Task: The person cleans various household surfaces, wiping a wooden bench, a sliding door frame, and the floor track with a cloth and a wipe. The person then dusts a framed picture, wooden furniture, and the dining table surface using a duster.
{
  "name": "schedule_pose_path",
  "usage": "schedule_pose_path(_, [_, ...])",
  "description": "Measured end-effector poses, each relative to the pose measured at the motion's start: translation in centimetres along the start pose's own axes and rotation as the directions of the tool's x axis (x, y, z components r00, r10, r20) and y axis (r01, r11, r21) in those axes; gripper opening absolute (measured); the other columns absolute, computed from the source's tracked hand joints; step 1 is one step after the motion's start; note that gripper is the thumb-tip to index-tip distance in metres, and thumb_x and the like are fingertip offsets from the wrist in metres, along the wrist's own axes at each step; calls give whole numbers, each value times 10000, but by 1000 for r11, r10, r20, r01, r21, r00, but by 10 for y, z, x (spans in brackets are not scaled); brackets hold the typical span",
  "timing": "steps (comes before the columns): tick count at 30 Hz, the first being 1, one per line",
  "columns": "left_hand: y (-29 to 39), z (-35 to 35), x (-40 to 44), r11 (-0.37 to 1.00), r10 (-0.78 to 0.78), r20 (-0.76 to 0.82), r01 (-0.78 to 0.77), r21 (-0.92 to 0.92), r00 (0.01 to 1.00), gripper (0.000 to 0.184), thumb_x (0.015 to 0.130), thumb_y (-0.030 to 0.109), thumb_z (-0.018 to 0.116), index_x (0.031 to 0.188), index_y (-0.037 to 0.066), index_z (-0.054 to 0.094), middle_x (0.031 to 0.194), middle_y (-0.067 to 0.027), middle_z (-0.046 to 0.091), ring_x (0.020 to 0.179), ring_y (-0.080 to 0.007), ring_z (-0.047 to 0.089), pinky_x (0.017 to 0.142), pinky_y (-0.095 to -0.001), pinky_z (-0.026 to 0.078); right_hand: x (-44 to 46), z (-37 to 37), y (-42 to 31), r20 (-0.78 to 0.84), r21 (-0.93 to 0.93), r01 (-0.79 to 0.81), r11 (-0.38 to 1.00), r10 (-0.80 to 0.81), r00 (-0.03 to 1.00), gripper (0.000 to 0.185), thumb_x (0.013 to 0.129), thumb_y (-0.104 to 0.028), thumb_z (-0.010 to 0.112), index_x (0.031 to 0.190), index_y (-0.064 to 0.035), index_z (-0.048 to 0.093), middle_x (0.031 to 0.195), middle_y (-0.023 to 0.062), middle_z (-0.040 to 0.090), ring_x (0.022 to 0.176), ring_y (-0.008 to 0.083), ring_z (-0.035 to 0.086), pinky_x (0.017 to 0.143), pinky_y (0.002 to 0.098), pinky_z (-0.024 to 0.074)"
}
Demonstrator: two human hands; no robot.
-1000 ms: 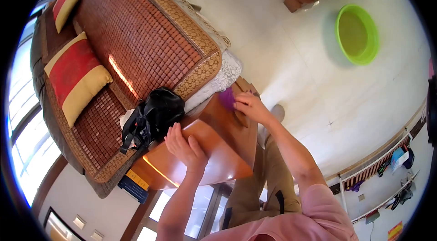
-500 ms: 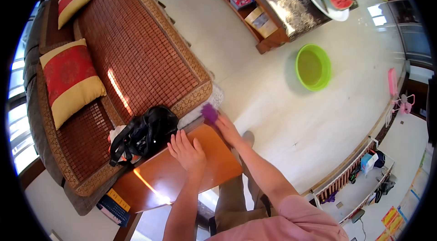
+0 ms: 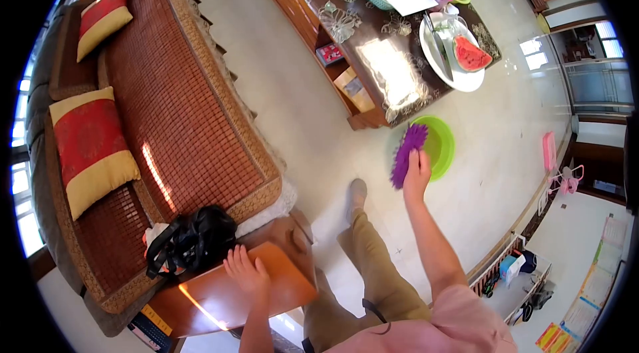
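My right hand (image 3: pixel 417 178) is closed on a purple shaggy cleaning cloth (image 3: pixel 405 153), held out in front of the bright green basin (image 3: pixel 446 146). The cloth overlaps the basin's left side in the head view; I cannot tell whether they touch. Resting flat on the glossy wooden side table (image 3: pixel 283 280), my left hand (image 3: pixel 247 273) has its fingers stretched out and holds nothing. Just beyond its fingertips a black bag (image 3: pixel 208 236) lies at the sofa's end.
A sofa (image 3: pixel 180 86) with red and yellow cushions (image 3: pixel 93 146) runs along the left. Ahead stands a coffee table (image 3: pixel 333 3) bearing a white plate (image 3: pixel 464 80) with a knife and cut watermelon (image 3: pixel 470 54). A white rack (image 3: pixel 499 306) stands at lower right.
My right hand has carried the purple cloth from beside the side table rightward to the basin. My left hand stays on the side table. The view has shifted, showing more of the coffee table.
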State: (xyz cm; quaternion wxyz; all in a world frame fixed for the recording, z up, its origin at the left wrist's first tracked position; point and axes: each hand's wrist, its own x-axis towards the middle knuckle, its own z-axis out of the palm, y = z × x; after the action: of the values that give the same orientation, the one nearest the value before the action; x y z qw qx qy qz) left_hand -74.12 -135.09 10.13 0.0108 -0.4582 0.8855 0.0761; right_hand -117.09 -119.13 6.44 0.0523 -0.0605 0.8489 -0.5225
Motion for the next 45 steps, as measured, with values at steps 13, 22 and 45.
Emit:
schedule_pose_path(13, [-2, -1, 1, 994, -33, 187, 13, 106, 982, 537, 971, 344, 381, 1365, -20, 411, 1385, -193, 451, 1376, -397, 324, 1169, -554, 168, 173, 109, 0, 384, -417, 646, 639, -521, 762, 304, 873, -196, 631, 1169, -132, 665, 1317, 63, 574, 1217, 303, 496, 989, 443, 393])
schedule_pose_path(22, [7, -22, 15, 996, -80, 354, 58, 71, 932, 527, 982, 349, 384, 1348, -28, 416, 1373, -222, 451, 1362, -424, 330, 1163, -549, 183, 168, 39, 28, 416, -515, 539, 667, -355, 837, 431, 877, -115, 603, 1303, -77, 548, 1425, 155, 466, 1308, 358, 430, 1090, 461, 336])
schedule_pose_path(45, [-20, -27, 30, 991, -130, 631, 96, 88, 765, 601, 898, 350, 574, 1359, -6, 426, 1402, -188, 459, 1372, -399, 342, 1131, -528, 250, 201, 134, -42, 497, -458, 544, 703, -305, 812, 458, 827, -84, 640, 1278, -61, 562, 1392, 148, 501, 1274, 341, 476, 1060, 442, 380])
